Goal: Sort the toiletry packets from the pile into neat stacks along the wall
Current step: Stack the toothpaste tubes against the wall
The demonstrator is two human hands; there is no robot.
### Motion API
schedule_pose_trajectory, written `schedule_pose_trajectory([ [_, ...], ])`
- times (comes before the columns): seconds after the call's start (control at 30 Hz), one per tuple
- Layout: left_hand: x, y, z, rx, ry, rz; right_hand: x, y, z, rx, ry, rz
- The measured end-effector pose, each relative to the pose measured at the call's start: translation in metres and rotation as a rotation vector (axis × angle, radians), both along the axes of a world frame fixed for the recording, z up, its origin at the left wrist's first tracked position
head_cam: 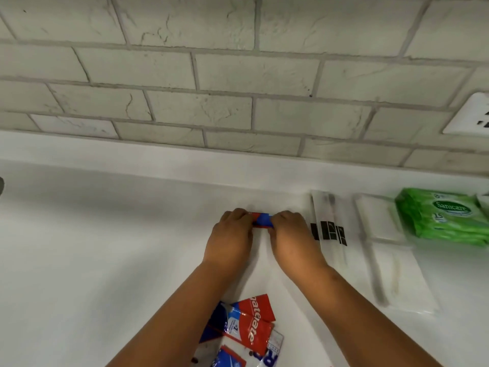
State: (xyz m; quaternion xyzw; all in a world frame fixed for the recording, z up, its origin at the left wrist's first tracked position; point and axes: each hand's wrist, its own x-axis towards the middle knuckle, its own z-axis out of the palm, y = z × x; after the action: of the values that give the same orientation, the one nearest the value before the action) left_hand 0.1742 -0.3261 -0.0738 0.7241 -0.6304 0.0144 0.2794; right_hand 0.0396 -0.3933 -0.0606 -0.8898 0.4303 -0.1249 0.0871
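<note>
We saw both hands reaching forward over the white desk [105, 234] toward the grey brick wall [238, 75]. The left hand [229, 239] and the right hand [292, 238] met on a small red-and-blue packet stack [262, 221], which lay on the desk a little way out from the wall. Each grip was curled over one end of that stack, fingers bent down around it, so that only its middle showed between the knuckles. We could not tell how many packets it held.

Near the bottom edge, between the two forearms, lay the pile [246, 332] of loose red, blue and white sachets, overlapping one another at odd angles.

To the right of the hands we saw the sorted goods in a row. Just beside the right hand lay clear sleeves with black labels [329, 229], each appearing to hold a slim item, though blur hid what it was. Next came white wrapped packs [397, 274], long and flat, with a thin stick-shaped thing showing through one wrapper. Beyond them sat a stack of green wipe packs [447, 218], the nearest to the wall of the three groups.

A white wall socket [471, 115] was set into the bricks at the right edge.
</note>
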Motion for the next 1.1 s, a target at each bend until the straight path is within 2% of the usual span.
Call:
schedule_pose_trajectory([
  [0.1, 0.002, -0.002, -0.008, 0.014, -0.072, -0.022, -0.001, 0.006, -0.006, 0.029, -0.03, 0.003],
  [0.27, 0.004, -0.022, -0.003, 0.208, -0.074, -0.009, 0.007, -0.003, -0.005, 0.068, -0.058, -0.064],
  [0.43, 0.008, -0.047, 0.002, 0.295, -0.088, -0.003, 0.01, -0.022, 0.0, 0.086, -0.049, -0.086],
  [0.77, 0.003, -0.056, -0.008, 0.225, -0.064, 0.024, 0.016, -0.04, 0.0, 0.061, -0.034, -0.116],
  [1.1, 0.009, -0.034, 0.009, 0.147, 0.11, 0.024, 0.01, -0.021, 0.021, 0.017, -0.056, -0.102],
])
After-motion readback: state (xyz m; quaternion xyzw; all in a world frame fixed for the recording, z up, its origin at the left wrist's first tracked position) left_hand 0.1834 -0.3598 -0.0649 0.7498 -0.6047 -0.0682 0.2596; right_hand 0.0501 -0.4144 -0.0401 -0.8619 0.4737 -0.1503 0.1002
